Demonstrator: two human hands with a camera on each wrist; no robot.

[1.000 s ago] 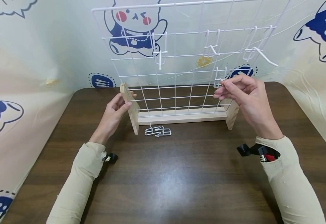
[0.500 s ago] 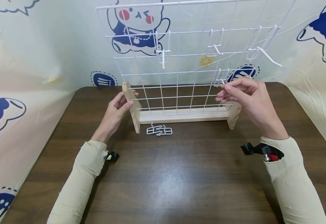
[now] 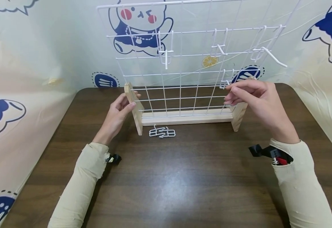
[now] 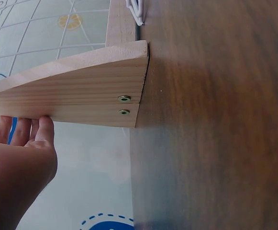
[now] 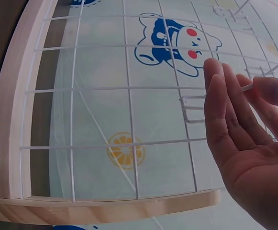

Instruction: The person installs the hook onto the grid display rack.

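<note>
The left hand (image 3: pixel 117 114) grips the left wooden foot (image 3: pixel 133 107) of the wire grid stand: the thumb lies on the near face of the foot and the fingers wrap behind it. In the left wrist view the fingers (image 4: pixel 26 130) press against the underside edge of the same foot (image 4: pixel 81 96), which is fixed with two screws (image 4: pixel 124 105). The foot stands on the brown table (image 3: pixel 166 177). Just in front of the wooden base rail (image 3: pixel 186 117), a small pile of loose white wire hooks (image 3: pixel 162 132) lies flat on the table, apart from both hands. The white wire grid (image 3: pixel 183 57) stands upright in the base rail. Three hooks are mounted on the upper rows: one left of centre (image 3: pixel 166 57), one right of centre (image 3: pixel 219 49), and a long one near the right edge (image 3: pixel 270 55). A fourth hook (image 3: pixel 225 80) hangs lower on the right part of the grid. The right hand (image 3: pixel 257 98) pinches this hook between thumb and fingertips, the remaining fingers loosely curled. In the right wrist view the fingers (image 5: pixel 225 110) meet the hook's wire (image 5: pixel 196 108) in front of the grid (image 5: pixel 129 96). The right wooden foot (image 3: pixel 238 115) stands below this hand.
</note>
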